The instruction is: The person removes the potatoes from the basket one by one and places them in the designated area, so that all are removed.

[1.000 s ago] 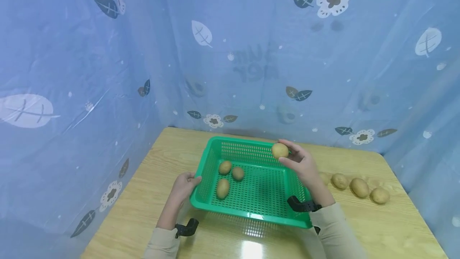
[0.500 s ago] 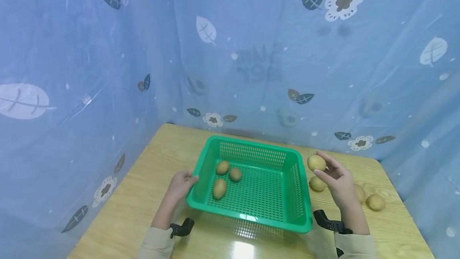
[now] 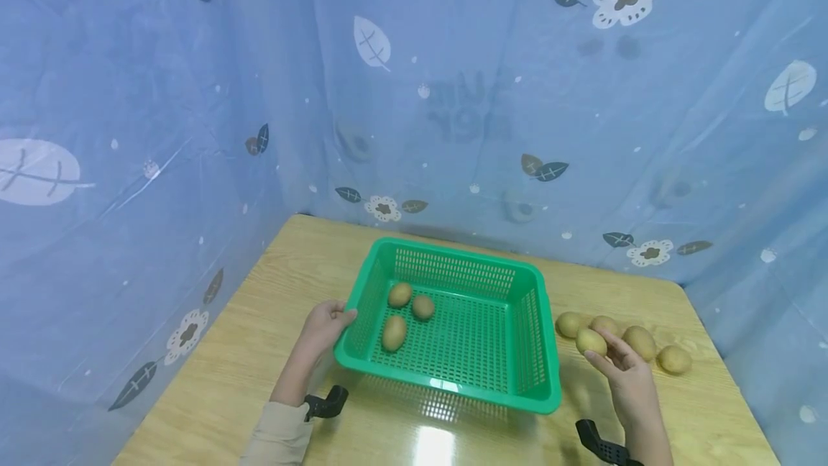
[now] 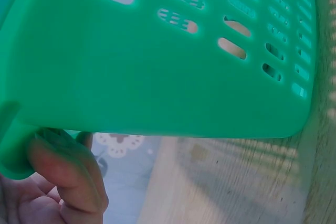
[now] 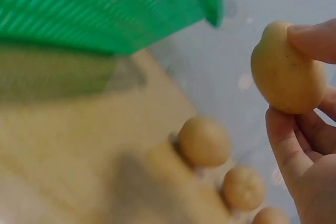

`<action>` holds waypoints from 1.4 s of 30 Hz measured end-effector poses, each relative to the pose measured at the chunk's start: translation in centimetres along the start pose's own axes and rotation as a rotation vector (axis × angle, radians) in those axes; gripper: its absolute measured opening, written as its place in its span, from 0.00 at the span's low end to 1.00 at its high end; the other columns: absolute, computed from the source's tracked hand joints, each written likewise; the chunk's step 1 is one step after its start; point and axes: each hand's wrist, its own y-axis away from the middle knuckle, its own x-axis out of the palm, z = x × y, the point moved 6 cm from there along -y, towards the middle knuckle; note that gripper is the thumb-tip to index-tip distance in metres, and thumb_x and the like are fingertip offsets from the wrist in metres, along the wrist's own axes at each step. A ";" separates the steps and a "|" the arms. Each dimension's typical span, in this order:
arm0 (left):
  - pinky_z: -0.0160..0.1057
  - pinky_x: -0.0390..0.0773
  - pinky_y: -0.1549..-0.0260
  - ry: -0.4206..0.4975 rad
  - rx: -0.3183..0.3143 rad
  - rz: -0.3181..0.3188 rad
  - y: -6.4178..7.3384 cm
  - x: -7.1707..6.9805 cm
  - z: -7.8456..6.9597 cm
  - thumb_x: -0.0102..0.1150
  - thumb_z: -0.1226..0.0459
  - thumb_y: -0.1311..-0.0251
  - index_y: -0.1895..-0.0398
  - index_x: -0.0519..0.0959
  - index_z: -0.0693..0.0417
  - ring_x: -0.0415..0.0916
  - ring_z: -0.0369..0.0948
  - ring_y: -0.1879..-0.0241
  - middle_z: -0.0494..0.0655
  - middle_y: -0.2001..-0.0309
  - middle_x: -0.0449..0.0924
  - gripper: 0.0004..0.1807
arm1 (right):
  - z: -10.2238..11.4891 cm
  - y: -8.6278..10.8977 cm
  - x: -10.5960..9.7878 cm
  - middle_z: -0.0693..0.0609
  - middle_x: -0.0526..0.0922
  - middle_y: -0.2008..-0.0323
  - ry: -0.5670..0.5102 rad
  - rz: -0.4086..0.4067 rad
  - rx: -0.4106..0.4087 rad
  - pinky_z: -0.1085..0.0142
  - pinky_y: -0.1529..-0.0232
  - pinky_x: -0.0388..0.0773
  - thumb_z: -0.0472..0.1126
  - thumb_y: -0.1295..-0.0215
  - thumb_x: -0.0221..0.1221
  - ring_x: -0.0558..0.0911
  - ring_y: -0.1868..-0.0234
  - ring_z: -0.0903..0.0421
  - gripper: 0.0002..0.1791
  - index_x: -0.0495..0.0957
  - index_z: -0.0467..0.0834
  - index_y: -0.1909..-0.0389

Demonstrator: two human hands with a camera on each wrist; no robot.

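A green slotted plastic basket (image 3: 446, 385) stands in the middle of the table, with three potatoes (image 3: 394, 333) in its left part. The left hand (image 3: 326, 327) grips the basket's left rim; from below, the left wrist view shows its fingers (image 4: 65, 177) curled under that rim. To the right of the basket, the right hand (image 3: 630, 376) pinches a potato (image 3: 591, 341) between thumb and fingertips. The right wrist view shows this held potato (image 5: 289, 69) raised above the table. Beneath and behind it lie several potatoes (image 3: 639, 344) in a row.
The wooden table (image 3: 304, 254) reaches back to a blue curtain (image 3: 453, 56) printed with leaves and flowers, which also hangs along the left and right sides. A black wrist camera mount is worn on each forearm.
The right hand has carried its potato from above the basket's back right corner rightward and down to the row of potatoes. The left hand has stayed on the rim.
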 end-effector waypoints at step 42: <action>0.40 0.84 0.69 0.010 0.021 -0.012 0.2 0.0 -0.2 0.51 0.64 0.33 0.51 0.73 0.72 0.83 0.47 0.67 0.60 0.64 0.81 0.17 | -5.7 0.9 -0.6 0.32 0.52 0.29 0.465 0.137 0.331 0.42 0.31 0.51 0.51 0.33 0.56 0.51 0.29 0.34 0.43 0.47 0.34 0.28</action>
